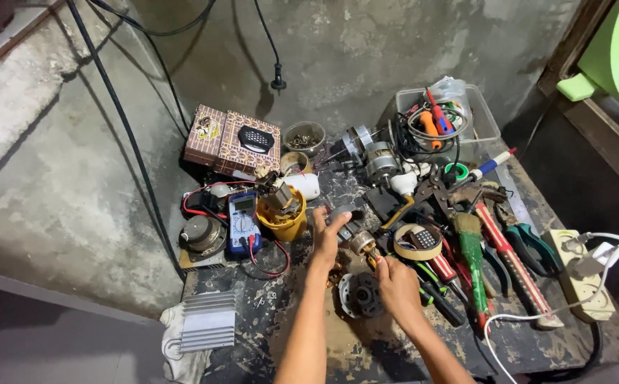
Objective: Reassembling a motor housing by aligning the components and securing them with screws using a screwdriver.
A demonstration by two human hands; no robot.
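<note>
Left hand point(326, 235) curls around a small motor part point(360, 243); right hand point(395, 284) closes on a screwdriver point(375, 260) against it. On the crowded workbench point(281, 334), the tip could slip and jab fingers.

Your left hand point(326, 235) grips small motor point(348, 227), grey, tilted, shaft end brassy, mid-bench. Your right hand point(397, 284) holds yellow-handled screwdriver point(372, 257), tip at motor. Round black end cover point(361, 294) lies flat just beside right hand.

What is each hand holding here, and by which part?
The left hand grips a small grey part around its body; the right hand seems to pinch a brass-coloured motor part from below.
</note>
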